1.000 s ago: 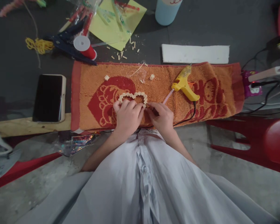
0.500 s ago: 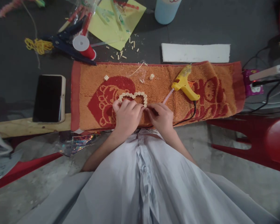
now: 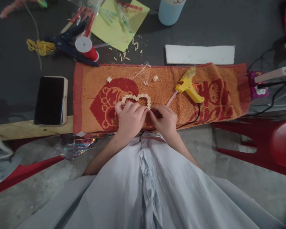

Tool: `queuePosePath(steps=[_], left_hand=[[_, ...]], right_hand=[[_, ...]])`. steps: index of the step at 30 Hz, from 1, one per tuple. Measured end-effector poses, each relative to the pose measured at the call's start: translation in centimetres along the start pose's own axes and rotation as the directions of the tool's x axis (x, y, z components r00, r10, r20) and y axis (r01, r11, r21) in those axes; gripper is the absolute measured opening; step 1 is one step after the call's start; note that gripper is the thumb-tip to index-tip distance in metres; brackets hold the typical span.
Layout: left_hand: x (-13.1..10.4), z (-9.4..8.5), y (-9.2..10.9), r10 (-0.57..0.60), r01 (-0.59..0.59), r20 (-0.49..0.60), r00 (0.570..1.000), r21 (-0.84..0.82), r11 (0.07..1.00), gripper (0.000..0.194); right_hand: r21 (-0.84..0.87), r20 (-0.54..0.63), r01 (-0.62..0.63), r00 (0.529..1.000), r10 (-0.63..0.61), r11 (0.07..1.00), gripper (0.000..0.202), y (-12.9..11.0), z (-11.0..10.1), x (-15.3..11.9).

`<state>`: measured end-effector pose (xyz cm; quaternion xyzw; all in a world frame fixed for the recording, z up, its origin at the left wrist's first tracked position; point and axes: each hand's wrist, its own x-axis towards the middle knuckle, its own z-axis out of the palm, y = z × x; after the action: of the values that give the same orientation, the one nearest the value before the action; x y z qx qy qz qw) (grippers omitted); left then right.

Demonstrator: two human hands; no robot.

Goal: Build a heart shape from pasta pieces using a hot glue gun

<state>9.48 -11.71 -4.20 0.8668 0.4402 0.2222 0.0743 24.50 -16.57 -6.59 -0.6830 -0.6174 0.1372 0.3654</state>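
Observation:
A heart-shaped frame (image 3: 143, 96) made of small pale wooden pieces lies over the orange towel (image 3: 164, 76), its lower part hidden behind my fingers. My left hand (image 3: 131, 116) is closed on the frame's lower edge, thumb and fingertips near its right side. Close against that right side, my right hand (image 3: 165, 117) is pinched at the frame's edge; whatever is between its fingertips is too small to make out. Just right of my hands rests a yellow hot glue gun (image 3: 188, 85) with a glue stick in its back. Two small pale clusters (image 3: 155, 78) lie beyond the frame.
A phone (image 3: 50, 101) lies left of the towel. Behind it are a red thread spool (image 3: 87, 47), dark blue pliers-like tool (image 3: 66, 44), yellow paper (image 3: 116, 28) and scattered wood bits. A white foam strip (image 3: 200, 54) and blue bottle (image 3: 171, 12) stand farther back; a power strip (image 3: 258, 86) is right.
Almost nothing differs. Both hands stay at the heart-shaped frame, with only a tiny shift of the fingertips at its right side.

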Motion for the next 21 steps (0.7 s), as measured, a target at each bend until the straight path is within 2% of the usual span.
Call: queuePosePath(steps=[10,14,17,21], left_hand=[[-0.1,-0.1,0.2,-0.037,0.039,0.053,0.998,-0.030,0.999,0.021],[0.0,-0.7,-0.1,-0.087,0.088,0.022,0.996,-0.050,0.995,0.019],[0.2,-1.5,-1.5,-0.165,0.163,-0.025,0.986,-0.060,0.985,0.019],[0.5,-2.3,-5.0,-0.300,0.296,-0.104,0.948,-0.049,0.954,0.022]], right_hand=[[-0.034,0.030,-0.051,0.998,0.052,0.998,0.018,-0.3,-0.1,0.2],[-0.037,0.037,-0.063,0.997,0.064,0.997,0.018,-0.3,-0.1,0.1],[-0.016,0.029,-0.053,0.998,0.054,0.998,0.016,-0.3,-0.1,0.1],[0.000,0.020,-0.048,0.999,0.048,0.999,0.014,-0.3,0.0,0.1]])
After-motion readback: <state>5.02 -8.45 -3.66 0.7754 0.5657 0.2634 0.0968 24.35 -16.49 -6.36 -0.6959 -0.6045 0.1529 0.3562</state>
